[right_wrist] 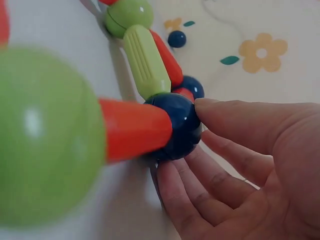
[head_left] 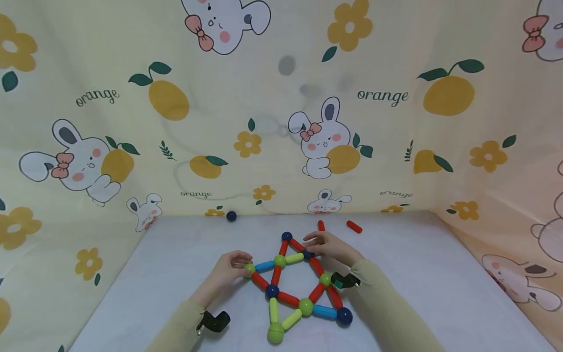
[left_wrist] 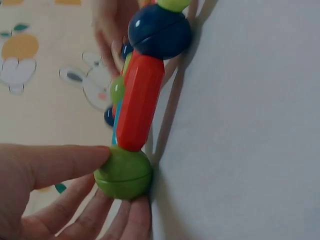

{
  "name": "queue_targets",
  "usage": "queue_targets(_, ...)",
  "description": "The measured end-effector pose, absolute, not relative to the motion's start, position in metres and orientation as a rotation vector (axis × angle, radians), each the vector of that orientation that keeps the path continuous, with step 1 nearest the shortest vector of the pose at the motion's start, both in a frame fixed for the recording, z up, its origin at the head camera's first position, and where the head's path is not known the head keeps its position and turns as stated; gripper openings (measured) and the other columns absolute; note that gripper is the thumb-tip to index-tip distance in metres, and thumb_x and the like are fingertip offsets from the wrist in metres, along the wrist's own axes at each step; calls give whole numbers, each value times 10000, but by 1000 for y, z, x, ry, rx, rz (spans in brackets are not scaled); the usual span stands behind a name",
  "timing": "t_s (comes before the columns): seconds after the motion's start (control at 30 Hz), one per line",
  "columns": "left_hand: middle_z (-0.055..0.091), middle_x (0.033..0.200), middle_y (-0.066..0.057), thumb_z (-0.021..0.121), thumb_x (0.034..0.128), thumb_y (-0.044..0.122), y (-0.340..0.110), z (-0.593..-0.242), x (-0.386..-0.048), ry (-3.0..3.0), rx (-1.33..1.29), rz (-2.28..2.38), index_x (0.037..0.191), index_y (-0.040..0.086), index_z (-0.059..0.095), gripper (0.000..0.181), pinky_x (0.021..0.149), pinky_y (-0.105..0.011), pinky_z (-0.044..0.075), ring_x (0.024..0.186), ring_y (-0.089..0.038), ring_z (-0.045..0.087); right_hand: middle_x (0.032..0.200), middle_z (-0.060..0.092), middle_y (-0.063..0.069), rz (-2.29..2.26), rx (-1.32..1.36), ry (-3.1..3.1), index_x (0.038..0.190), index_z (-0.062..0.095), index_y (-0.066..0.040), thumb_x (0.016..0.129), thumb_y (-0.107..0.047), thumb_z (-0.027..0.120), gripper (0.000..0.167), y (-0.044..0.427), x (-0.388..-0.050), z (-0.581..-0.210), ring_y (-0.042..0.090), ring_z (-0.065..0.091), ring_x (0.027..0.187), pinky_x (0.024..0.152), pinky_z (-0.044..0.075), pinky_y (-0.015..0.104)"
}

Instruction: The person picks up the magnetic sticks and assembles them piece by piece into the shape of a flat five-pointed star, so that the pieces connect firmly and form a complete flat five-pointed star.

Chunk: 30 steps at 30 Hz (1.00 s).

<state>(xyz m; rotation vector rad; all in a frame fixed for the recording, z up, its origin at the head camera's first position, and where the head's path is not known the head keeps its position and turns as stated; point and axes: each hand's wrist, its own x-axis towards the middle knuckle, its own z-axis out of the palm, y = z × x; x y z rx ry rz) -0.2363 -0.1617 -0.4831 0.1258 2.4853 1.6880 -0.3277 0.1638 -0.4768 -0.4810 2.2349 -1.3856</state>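
Note:
A star-like frame of magnetic balls and rods lies flat on the white table, between both hands. At its left point, my left hand (head_left: 225, 270) holds a green ball (left_wrist: 123, 175) between thumb and fingers; a red rod (left_wrist: 141, 102) and a blue rod (head_left: 265, 266) join that ball. My right hand (head_left: 336, 248) pinches a dark blue ball (right_wrist: 172, 125) at the upper right, where red rods and a light green rod (right_wrist: 146, 62) meet. The top point is another dark blue ball (head_left: 287, 236). A large green ball (head_left: 275, 333) forms the near point, a dark blue one (head_left: 344, 317) the lower right.
Two loose red rods, one upright-looking (head_left: 321, 225) and one slanted (head_left: 354, 227), lie beyond the right hand. A single dark blue ball (head_left: 231, 216) sits at the table's back edge. Printed cloth (head_left: 272, 176) hangs behind and beside the table (head_left: 176, 293).

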Motion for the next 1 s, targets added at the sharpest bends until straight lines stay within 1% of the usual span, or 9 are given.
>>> queue_targets(0.17,670,1071,-103,706,811,-23,-164,-484,-248,2465,39,1749,1161,-24,612,362,864,-394,519,987,-252,621,1116,636,62,-1389,-435,2301,1264,579,-61,912,-236,665,402,169,-319,-481,205,599,988,856,511,368)
queue_targets(0.23,668,1080,-111,701,815,-28,-164,-484,-251,2453,32,1775,1170,-21,610,367,876,-401,512,997,-260,618,1096,642,58,-1389,-429,2325,1251,587,-60,908,-235,671,394,169,-315,-481,203,602,972,843,511,358)
queue_targets(0.4,668,1090,-120,701,815,-35,-164,-487,-256,2444,36,1804,1173,-17,612,369,874,-395,514,1008,-271,619,1064,655,66,-1407,-442,2364,1246,585,-29,905,-195,674,389,176,-312,-477,211,611,938,817,525,350)
queue_targets(0.57,661,1086,-106,709,817,-25,-164,-488,-260,2438,-2,1797,1183,-12,605,381,846,-372,529,993,-257,624,1040,663,95,-1473,-375,2488,1233,582,4,895,-126,679,375,191,-321,-472,246,606,948,800,539,364)
queue_targets(0.67,658,1075,-108,721,812,-16,-164,-489,-260,2458,-14,1781,1180,-20,602,386,827,-364,537,974,-252,627,1068,647,103,-1467,-298,2597,1234,579,-9,883,-121,693,386,199,-329,-472,265,594,986,816,532,366)
queue_targets(0.8,659,1065,-116,729,803,-21,-165,-488,-261,2467,-22,1789,1171,-26,605,389,818,-356,539,958,-253,629,1173,595,133,-1433,-212,2678,1277,548,-27,870,-150,713,456,203,-341,-477,303,556,1073,897,496,415)
queue_targets(0.93,661,1066,-117,733,800,-23,-167,-488,-262,2460,-24,1808,1167,-29,607,388,820,-359,538,960,-257,630,1273,544,162,-1418,-205,2691,1336,500,-39,859,-159,727,542,202,-352,-483,341,511,1159,968,445,477)
queue_targets(1.0,661,1069,-117,735,800,-18,-167,-487,-262,2457,-27,1809,1166,-29,607,388,821,-358,537,961,-257,628,1297,535,161,-1414,-214,2692,1364,479,-53,852,-154,735,581,200,-357,-485,345,501,1178,985,431,481)
